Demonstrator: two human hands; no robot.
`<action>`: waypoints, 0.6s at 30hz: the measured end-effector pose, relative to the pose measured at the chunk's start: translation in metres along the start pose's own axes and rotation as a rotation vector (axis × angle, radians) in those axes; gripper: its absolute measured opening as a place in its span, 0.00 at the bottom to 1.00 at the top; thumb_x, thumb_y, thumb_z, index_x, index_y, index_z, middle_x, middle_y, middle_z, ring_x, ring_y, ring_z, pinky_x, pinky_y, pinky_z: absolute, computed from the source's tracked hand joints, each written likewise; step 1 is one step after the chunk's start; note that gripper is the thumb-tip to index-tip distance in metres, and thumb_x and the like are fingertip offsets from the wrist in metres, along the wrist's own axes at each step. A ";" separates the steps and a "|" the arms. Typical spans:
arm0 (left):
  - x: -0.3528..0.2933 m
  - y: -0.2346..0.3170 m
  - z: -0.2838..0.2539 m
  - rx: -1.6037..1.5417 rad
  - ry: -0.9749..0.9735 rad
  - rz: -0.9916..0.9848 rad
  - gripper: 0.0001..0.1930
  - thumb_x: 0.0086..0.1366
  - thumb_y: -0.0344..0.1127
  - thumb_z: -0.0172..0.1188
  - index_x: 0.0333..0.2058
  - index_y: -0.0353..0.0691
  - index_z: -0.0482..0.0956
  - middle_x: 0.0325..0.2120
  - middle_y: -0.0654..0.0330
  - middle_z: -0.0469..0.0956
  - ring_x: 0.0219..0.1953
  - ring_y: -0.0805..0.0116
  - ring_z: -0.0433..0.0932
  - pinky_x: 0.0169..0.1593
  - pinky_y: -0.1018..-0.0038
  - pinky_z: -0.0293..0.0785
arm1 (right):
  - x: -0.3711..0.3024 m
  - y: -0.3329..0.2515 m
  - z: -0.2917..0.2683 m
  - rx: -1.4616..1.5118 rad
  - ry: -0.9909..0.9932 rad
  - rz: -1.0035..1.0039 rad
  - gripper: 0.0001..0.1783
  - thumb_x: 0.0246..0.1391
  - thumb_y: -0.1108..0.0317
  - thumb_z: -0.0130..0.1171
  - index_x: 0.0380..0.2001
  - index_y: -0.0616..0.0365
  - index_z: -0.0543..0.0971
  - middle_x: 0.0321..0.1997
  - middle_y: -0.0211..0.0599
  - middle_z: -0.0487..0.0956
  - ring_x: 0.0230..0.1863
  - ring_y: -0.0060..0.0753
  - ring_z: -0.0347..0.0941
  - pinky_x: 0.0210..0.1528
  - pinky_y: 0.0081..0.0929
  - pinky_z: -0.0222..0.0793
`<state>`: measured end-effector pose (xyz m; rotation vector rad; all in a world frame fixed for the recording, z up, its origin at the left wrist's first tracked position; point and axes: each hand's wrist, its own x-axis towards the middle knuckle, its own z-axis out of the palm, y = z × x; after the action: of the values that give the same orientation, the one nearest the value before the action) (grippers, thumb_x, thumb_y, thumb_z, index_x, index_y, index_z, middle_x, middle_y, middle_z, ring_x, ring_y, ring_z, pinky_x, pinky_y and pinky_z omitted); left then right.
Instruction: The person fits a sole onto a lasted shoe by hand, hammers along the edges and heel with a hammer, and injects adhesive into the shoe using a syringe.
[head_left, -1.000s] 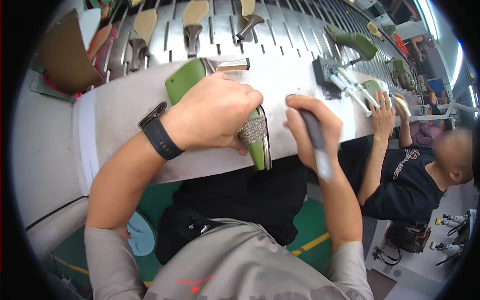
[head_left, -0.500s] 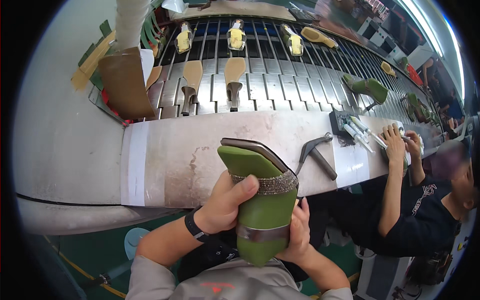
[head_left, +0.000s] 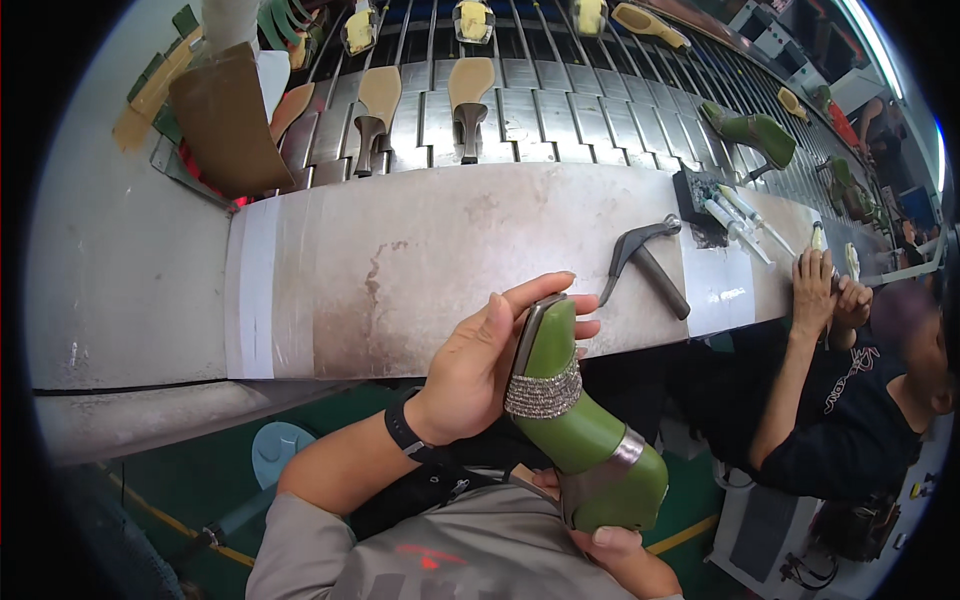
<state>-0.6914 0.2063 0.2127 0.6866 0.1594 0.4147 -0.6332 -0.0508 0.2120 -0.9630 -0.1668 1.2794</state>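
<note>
In front of my body I hold a sandal [head_left: 545, 395] fitted on a green shoe last [head_left: 590, 435]. It has a glittering band over the forefoot, a narrow silver strap further back and a dark sole edge. Its toe points up toward the bench, tilted on its side. My left hand [head_left: 465, 375], with a dark wristband, supports the toe end, its fingers passing behind the sole and the thumb raised beside it. My right hand [head_left: 612, 545] grips the rear end from below; most of its fingers are hidden behind the last.
On the bench [head_left: 440, 260] lie a hammer [head_left: 650, 265] and several syringes [head_left: 740, 225] beside a black block [head_left: 700, 200]. Beyond, a slatted conveyor [head_left: 540, 110] carries soles with heels [head_left: 470, 95] and another green last [head_left: 750, 135]. A co-worker [head_left: 830, 400] works at the right.
The sandal has turned on its side and its rear end has swung right. My left hand has shifted from the glittering band to the toe; my right hand has moved down to the rear.
</note>
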 end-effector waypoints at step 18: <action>-0.015 0.011 -0.012 0.080 0.009 0.044 0.47 0.78 0.73 0.41 0.74 0.33 0.59 0.64 0.40 0.74 0.65 0.50 0.77 0.68 0.52 0.77 | -0.008 -0.011 0.019 -0.112 -0.016 0.187 0.63 0.41 0.49 0.73 0.76 0.70 0.58 0.71 0.61 0.73 0.75 0.56 0.68 0.83 0.56 0.51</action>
<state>-0.7117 0.2148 0.2112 0.7676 0.1705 0.4557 -0.6389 -0.0474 0.2345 -1.0837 -0.1649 1.4615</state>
